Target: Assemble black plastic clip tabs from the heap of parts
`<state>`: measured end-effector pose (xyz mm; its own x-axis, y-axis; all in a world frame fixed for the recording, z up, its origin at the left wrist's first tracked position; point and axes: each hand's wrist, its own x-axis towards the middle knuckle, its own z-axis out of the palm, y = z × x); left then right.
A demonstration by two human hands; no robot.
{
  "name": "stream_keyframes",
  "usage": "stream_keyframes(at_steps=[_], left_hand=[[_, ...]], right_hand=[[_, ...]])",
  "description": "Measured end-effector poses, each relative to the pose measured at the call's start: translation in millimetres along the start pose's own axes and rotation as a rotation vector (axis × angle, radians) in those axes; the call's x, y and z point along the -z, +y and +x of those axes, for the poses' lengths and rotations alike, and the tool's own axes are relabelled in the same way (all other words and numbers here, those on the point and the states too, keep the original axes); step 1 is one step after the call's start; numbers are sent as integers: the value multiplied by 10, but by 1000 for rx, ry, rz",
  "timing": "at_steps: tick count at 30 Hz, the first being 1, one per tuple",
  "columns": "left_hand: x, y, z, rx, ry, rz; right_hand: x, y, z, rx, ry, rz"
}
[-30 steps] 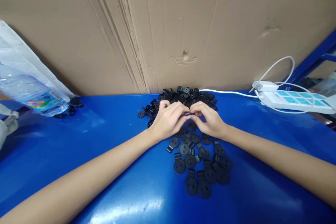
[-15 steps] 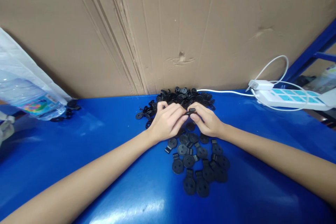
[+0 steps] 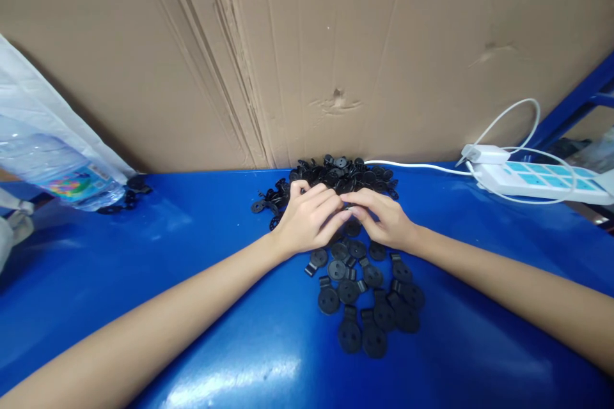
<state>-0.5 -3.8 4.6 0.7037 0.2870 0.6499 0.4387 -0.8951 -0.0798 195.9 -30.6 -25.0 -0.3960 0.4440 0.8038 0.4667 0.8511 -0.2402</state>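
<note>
My left hand (image 3: 311, 217) and my right hand (image 3: 384, 216) meet fingertip to fingertip just in front of a heap of small black plastic parts (image 3: 336, 172). Both are closed in a pinch around one black plastic clip, now almost wholly covered by the fingers. Below the hands, several black round clips (image 3: 349, 335) lie loosely spread on the blue table (image 3: 215, 307). Each has a two-holed disc and a short folded tab. Some of them are partly overlapping, and the wrists hide part of the heap.
A brown cardboard sheet (image 3: 297, 64) stands behind the table. At the left is a plastic water bottle (image 3: 62, 172) near a white bag (image 3: 62, 96), with a few black parts (image 3: 137, 185) beside it. A white power strip (image 3: 542, 180) with a charger and cable (image 3: 417, 166) lies at the right.
My right fingers have closed further over the clip, whose black tab showed between the hands before and is now mostly covered. The view has shifted slightly.
</note>
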Motion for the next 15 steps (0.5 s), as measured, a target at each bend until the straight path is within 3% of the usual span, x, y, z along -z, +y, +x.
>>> stream_keyframes(at_steps=[15], left_hand=[[-1,-2,1,5,14,10]], right_hand=[[8,-25,20,-94,-62,11]])
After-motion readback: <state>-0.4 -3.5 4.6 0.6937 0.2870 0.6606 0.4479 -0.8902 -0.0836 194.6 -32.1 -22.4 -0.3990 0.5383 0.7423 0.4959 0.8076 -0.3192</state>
